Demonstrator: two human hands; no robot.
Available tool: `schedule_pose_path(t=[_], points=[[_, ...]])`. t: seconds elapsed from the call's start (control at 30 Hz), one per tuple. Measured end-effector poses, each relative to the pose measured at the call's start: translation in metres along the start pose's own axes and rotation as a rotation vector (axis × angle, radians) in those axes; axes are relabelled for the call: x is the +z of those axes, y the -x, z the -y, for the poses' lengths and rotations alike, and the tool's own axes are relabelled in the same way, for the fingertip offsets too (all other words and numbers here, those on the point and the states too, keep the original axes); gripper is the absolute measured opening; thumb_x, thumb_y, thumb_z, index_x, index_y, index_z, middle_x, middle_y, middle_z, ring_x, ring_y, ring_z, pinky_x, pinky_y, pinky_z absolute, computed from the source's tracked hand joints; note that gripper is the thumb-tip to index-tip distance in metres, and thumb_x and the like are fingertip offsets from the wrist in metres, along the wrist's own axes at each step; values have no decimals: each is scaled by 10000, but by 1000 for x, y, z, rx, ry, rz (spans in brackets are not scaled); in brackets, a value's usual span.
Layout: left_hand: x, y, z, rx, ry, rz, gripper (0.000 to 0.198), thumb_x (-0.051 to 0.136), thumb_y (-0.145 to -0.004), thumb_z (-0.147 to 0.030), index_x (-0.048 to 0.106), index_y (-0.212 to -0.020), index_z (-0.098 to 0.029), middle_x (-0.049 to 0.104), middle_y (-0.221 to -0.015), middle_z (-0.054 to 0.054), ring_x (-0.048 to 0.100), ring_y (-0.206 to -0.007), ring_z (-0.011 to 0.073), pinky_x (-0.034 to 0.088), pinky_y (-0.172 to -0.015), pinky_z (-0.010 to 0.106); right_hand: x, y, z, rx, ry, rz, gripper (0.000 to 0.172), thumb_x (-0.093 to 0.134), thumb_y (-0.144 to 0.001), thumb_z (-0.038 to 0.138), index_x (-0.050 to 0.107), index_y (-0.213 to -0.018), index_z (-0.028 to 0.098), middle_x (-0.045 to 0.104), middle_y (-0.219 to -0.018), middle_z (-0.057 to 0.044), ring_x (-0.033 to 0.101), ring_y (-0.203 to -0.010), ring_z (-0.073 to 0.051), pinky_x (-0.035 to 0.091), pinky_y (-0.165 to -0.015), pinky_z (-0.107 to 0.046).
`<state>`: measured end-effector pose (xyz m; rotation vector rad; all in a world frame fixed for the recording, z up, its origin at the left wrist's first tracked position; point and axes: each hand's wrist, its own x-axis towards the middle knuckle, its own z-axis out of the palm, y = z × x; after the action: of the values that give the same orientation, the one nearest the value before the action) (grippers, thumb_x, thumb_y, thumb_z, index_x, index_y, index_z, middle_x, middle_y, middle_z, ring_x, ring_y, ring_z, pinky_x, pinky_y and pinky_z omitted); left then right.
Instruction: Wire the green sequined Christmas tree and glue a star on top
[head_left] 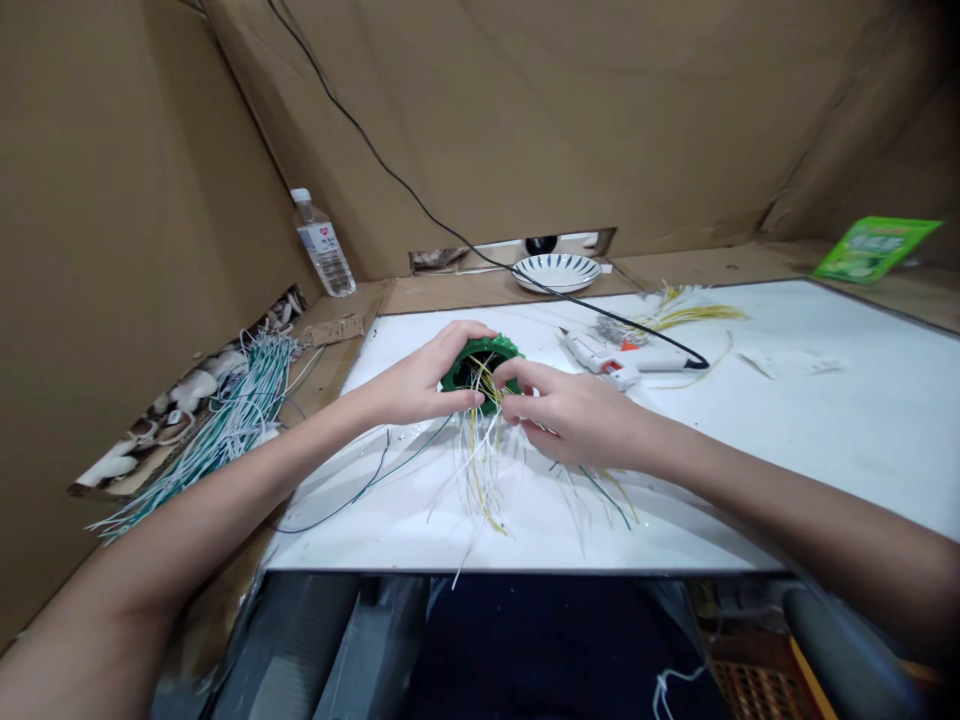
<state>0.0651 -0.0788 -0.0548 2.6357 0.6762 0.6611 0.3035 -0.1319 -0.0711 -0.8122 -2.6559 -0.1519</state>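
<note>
A round, dark green hollow piece with a rough rim (508,347) sits near the middle of the white board, its opening facing me. My left hand (424,383) is wrapped round its left side, fingers over the top and thumb along the lower edge. Thin white and yellow strands (484,465) come out of the opening and hang down over the board. At the right of the opening, my right hand (562,410) has its fingers bent closely among these strands; the fingertips are partly hidden. A few green and dark strands stick out on both sides.
A white glue gun (604,358) lies behind my right hand, near a bundle of yellow and white strands (686,312). A black cord (390,170) crosses the view. Farther around are a striped plate (556,270), bottle (328,252), green packet (874,250) and teal-white strands (240,425).
</note>
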Motion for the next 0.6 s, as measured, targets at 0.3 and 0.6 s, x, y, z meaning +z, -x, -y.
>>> schedule_pose_path(t=[0.3, 0.6], points=[[-1, -1, 0, 2, 30, 3, 560, 530, -833, -421, 356, -1322, -210, 414, -1392, 155, 410, -1283, 307, 334, -1075, 497, 1, -3, -9, -238, 55, 115, 350, 432, -770, 8, 565, -1032, 198, 541, -1370, 1, 501, -959, -193, 372, -590, -270], [-1, -2, 0, 0, 30, 3, 543, 502, -851, -456, 363, -1316, -213, 421, -1391, 150, 414, -1281, 312, 333, -1075, 507, -1, -2, -9, -214, 10, 110, 326, 436, -759, 12, 542, -1002, 202, 603, -1262, -19, 520, -1002, -191, 381, -637, -275]])
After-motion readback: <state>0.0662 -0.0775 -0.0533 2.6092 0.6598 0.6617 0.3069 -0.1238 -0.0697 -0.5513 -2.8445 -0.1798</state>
